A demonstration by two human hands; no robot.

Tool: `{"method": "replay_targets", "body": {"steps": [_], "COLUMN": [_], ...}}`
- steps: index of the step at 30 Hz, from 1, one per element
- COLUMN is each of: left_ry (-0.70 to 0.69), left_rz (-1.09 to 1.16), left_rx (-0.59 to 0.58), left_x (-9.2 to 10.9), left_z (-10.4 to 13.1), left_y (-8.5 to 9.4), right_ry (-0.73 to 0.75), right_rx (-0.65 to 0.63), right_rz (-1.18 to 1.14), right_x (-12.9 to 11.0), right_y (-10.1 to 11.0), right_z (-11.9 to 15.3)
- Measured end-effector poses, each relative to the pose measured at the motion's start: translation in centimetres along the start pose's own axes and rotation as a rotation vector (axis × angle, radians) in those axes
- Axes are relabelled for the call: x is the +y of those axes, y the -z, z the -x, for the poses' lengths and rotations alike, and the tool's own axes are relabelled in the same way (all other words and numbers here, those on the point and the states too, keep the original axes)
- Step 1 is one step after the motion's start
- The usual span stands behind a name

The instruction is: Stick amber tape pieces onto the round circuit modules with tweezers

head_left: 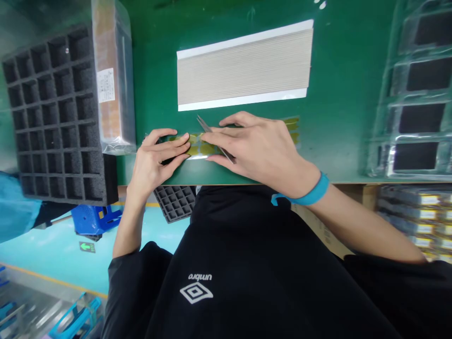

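Note:
Near the front edge of the green table lies a strip of glossy amber film pieces on a shiny backing; its right part shows again beyond my hand. My left hand holds the left end, thumb at the near edge and fingers on top. In my right hand is a pair of metal tweezers, gripped between thumb and fingers, tips pointing away to the upper left. The right fingertips are over the strip and partly hide it. Behind both hands lies a pale, finely lined sheet with white borders.
At left stands a black foam tray of square compartments, with a clear-wrapped package bearing a label beside it. Clear plastic trays with dark rectangles lie at right. A blue stool is on the floor; another person's blue sleeve shows far left.

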State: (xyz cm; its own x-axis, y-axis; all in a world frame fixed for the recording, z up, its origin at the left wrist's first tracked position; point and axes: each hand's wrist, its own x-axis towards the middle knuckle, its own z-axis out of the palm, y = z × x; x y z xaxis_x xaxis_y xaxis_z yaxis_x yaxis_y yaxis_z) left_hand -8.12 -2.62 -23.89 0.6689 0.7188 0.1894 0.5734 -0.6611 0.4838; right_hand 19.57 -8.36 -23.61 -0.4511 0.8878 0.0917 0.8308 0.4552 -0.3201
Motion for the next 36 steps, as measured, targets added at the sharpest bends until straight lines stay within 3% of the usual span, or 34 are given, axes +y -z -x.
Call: {"method": "replay_targets", "body": {"steps": [7, 13, 21, 23, 26, 29, 32, 36], "left_ry": [-0.024, -0.01, -0.03, -0.034, -0.08, -0.126, -0.219, -0.413], "left_rz": [0.003, 0.0, -0.137, -0.179, -0.189, -0.146, -0.069, 0.017], "left_rx": [-0.024, -0.022, 0.057, 0.09, 0.128, 0.059, -0.082, -0.237], "left_x": [-0.2, -0.3, -0.8, -0.8, 0.0, 2.0, 4.3, 5.8], "left_z": [-0.2, -0.2, 2.0, 2.4, 2.3, 1.0, -1.3, -5.4], "left_y": [0.5, 0.1, -0.9, -1.1, -1.4, -2.1, -3.4, -5.3], "right_ry": [0.023, 0.011, -0.077, -0.136, -0.364, -0.643, -0.801, -0.886], "right_rx": [0.01, -0.003, 0.006, 0.12, 0.561, 0.933, 1.045, 0.989], "right_rz": [-0.006, 0.031, -0.072, -0.244, -0.526, -0.586, -0.672, -0.689], "right_x": [-1.3, -1.5, -1.9, -1.4, 0.0, 1.5, 2.7, 3.0], "right_y": [-0.5, -0.4, -0.6, -0.2, 0.6, 0.8, 0.1, -0.6], "right_z": [-2.1, -1.8, -2.0, -0.8, 2.7, 6.4, 8.6, 9.3]}}
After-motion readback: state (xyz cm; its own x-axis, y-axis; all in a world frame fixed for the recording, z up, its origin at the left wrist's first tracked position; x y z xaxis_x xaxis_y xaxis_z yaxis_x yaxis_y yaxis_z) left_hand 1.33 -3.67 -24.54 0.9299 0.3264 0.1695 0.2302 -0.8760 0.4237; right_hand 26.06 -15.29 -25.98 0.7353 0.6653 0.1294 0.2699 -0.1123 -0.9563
